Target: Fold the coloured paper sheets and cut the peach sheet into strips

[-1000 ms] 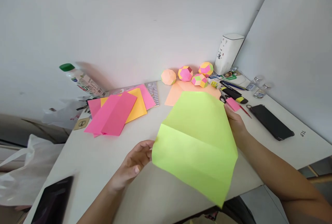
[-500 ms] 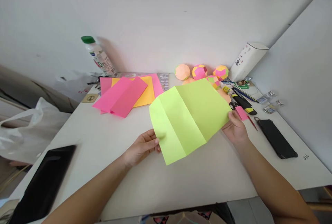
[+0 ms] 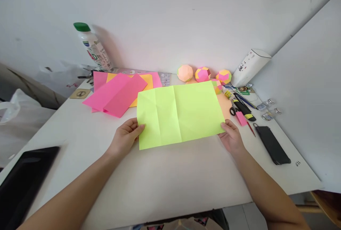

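Observation:
A lime-green sheet of paper (image 3: 197, 112) with two upright creases in its left half is held up above the white table (image 3: 170, 183). My left hand (image 3: 127, 134) pinches its left edge, thumb in front. At the lower right corner, my right hand (image 3: 231, 135) grips the sheet the same way, fingers behind it. Folded pink paper (image 3: 117, 95) lies to the left, over an orange sheet (image 3: 149, 80) and more pink paper. Behind the green sheet, several faceted paper balls are partly covered, among them a peach one (image 3: 185, 73) and a pink-and-yellow one (image 3: 202, 74).
A white bottle with a green cap (image 3: 96, 50) leans at the back left. To the right are a white holder (image 3: 250, 67), scissors (image 3: 232, 111), a cutter (image 3: 245, 108), small glass jars (image 3: 271, 115) and a black pouch (image 3: 273, 144). A black tablet (image 3: 26, 183) lies at the left.
The green sheet has been turned level and pulled flatter, its front facing me more squarely. Both hands keep their hold; the left has moved left and up. The camera view has shifted slightly.

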`<action>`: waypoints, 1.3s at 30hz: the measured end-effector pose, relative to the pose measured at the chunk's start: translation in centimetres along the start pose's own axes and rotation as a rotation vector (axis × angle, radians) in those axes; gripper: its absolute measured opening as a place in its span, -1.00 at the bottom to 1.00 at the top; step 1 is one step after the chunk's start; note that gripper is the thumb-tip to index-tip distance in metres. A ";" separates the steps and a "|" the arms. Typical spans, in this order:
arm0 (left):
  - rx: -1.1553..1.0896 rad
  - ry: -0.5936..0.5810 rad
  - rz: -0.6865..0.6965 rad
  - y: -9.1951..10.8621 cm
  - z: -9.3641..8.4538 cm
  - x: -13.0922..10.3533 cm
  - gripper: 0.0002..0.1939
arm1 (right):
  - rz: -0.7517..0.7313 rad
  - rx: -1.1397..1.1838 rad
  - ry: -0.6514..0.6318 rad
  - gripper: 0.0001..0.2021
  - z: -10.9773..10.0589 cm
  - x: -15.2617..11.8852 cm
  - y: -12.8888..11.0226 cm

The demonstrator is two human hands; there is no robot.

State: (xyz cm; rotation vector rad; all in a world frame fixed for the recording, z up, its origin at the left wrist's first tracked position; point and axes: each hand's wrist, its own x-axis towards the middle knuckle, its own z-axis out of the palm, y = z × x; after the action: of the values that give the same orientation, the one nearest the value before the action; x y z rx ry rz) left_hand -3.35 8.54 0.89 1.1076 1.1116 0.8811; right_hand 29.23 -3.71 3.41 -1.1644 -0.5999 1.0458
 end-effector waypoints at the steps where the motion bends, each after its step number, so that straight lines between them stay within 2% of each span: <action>1: 0.012 0.001 0.005 -0.1 0.0 -0.1 -0.46 | 0.002 0.002 0.001 -0.79 -0.1 0.0 0.0; 17: 0.035 0.034 0.038 -0.8 0.1 0.0 -0.54 | -0.034 0.006 0.057 -0.78 0.0 -0.3 -0.4; 28: 0.075 0.055 0.100 -0.7 0.2 0.0 -0.65 | -0.086 0.010 0.022 -0.80 -0.1 -0.5 -0.5; 39: 0.057 0.049 0.100 -0.6 0.3 -0.2 -0.66 | -0.096 0.002 0.015 -0.79 -0.7 -0.3 0.0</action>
State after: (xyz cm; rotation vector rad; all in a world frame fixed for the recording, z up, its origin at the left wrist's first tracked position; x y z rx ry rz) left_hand -3.13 8.19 0.37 1.2026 1.1353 0.9637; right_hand 29.66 -4.23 3.21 -1.1303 -0.6365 0.9546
